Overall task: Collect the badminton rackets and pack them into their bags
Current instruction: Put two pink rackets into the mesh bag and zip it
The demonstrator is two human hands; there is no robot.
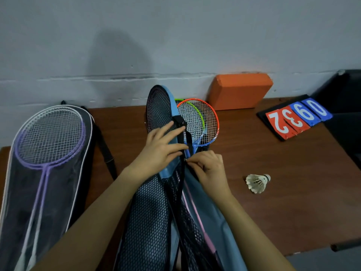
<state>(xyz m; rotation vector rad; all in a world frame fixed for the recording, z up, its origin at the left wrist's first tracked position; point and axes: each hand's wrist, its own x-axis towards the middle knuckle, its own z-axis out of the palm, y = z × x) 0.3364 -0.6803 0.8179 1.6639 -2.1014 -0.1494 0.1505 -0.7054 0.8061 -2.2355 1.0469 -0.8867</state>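
Zipping under way: the blue mesh bag (pixel 156 202) is steadied by the left hand (pixel 160 149), fingers spread, while its zip pull (pixel 186 160) is pinched by the right hand (pixel 207 167) (orange racket (pixel 203 122) unpacked, far right).

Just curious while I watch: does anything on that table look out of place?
The shuttlecock lies loose on its side on the table, right of the hands. The orange racket and green racket sit unbagged.

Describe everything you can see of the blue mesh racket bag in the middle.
The blue mesh racket bag is blue fabric with a black net panel and black strap, standing tilted on the table. The left hand rests on its upper part; the right hand pinches something small at its edge, likely a zipper pull.
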